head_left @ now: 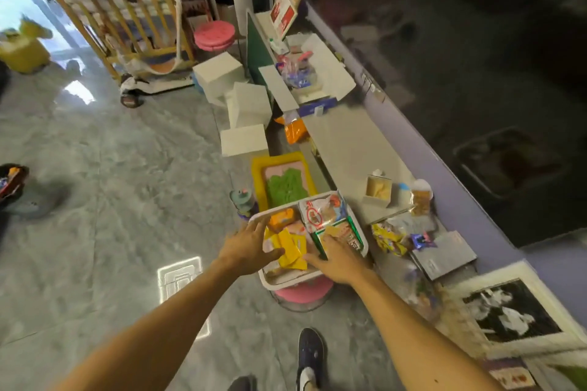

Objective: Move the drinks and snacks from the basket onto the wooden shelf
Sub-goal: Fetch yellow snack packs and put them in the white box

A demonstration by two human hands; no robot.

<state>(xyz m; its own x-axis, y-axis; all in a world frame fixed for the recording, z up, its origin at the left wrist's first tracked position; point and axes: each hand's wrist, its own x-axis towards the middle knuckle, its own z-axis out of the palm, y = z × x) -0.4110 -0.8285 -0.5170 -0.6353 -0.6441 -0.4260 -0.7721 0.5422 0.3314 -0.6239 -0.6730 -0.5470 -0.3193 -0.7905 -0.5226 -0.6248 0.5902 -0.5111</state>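
Snacks crowd the white basket [364, 244], perched on a pink stool [303, 292] for reach. My left hand [246, 249] pinches the yellow packet [290, 251]; right hand [336, 263], fingers spread, steadies the green-edged box [341, 233]. Shelf unidentified.

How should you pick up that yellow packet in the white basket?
Probably pinch the yellow packet by its near edge, coming from above. It lies tilted on top of the other snacks in the white basket, so that edge looks free. The left hand already reaches it from the left side.
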